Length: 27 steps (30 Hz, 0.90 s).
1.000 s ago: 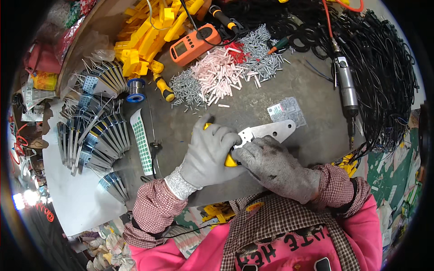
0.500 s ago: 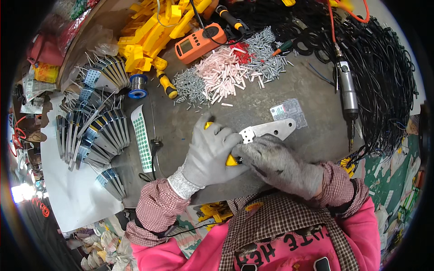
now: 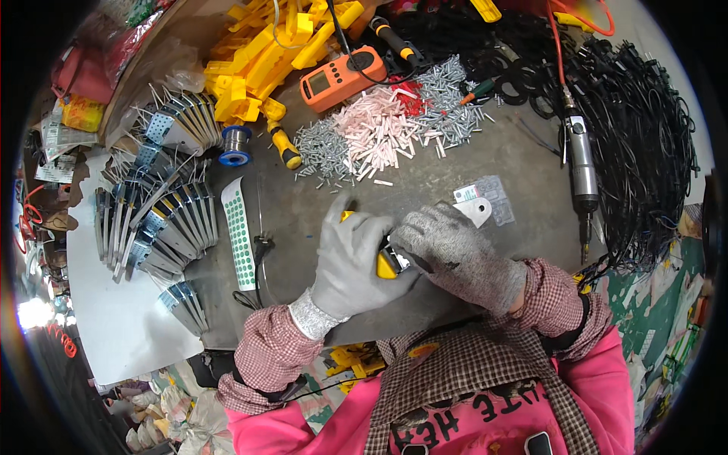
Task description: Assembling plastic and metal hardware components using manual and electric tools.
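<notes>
My left hand (image 3: 350,254), in a light grey glove, is closed around a yellow plastic part (image 3: 387,265). Most of that part is hidden in the palm. My right hand (image 3: 449,249), in a darker and dirtier grey glove, has its fingers bent together right against the left fingertips, at the open side of the yellow part. Whatever those fingers pinch cannot be made out. From beyond the right knuckles sticks the rounded end of a flat pale metal plate (image 3: 478,210) with a hole in it; the hand covers the rest.
Past my hands lie pink sleeves (image 3: 375,125), grey screws (image 3: 326,152), an orange meter (image 3: 341,78), a solder spool (image 3: 235,144) and yellow housings (image 3: 258,61). Metal strips with wires (image 3: 163,220) fill the left; a green-dotted sticker sheet (image 3: 238,235) lies nearer. A power screwdriver (image 3: 582,163) and black cables (image 3: 644,129) are right.
My right hand has shifted up and turned over the metal plate, hiding much of it. The left hand keeps its hold on the yellow part, and the view has shifted slightly.
</notes>
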Motion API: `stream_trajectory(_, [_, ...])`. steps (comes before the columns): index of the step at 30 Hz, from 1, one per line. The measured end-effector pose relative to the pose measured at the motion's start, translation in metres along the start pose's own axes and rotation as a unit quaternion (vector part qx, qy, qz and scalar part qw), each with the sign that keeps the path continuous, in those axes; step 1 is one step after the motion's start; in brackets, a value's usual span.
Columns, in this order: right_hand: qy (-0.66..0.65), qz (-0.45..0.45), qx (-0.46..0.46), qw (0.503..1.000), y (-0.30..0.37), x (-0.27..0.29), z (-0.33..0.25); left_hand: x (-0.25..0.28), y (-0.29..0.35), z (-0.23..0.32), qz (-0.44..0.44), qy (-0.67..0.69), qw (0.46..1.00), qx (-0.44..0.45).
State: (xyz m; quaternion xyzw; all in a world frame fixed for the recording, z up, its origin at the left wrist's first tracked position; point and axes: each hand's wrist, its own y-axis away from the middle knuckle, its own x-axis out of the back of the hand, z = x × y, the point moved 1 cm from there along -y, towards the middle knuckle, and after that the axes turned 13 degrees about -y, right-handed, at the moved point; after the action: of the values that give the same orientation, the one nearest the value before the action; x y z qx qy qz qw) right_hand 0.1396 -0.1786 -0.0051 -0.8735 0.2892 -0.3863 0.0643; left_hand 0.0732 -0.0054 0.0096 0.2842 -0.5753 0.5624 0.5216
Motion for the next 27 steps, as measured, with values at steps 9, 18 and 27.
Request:
stream_trajectory(9, [0.349, 0.259, -0.376, 0.818, 0.112, 0.113, 0.058, 0.002, -0.008, 0.002, -0.044, -0.025, 0.999, 0.009])
stream_trajectory(18, [-0.547, 0.479, -0.163, 0.667, 0.083, 0.105, 0.054, -0.012, -0.018, -0.002, -0.015, -0.010, 1.000, 0.008])
stream_trajectory(27, [-0.789, 0.398, -0.041, 0.466, 0.020, 0.032, 0.066, -0.007, -0.022, -0.002, -0.036, -0.018, 0.999, 0.033])
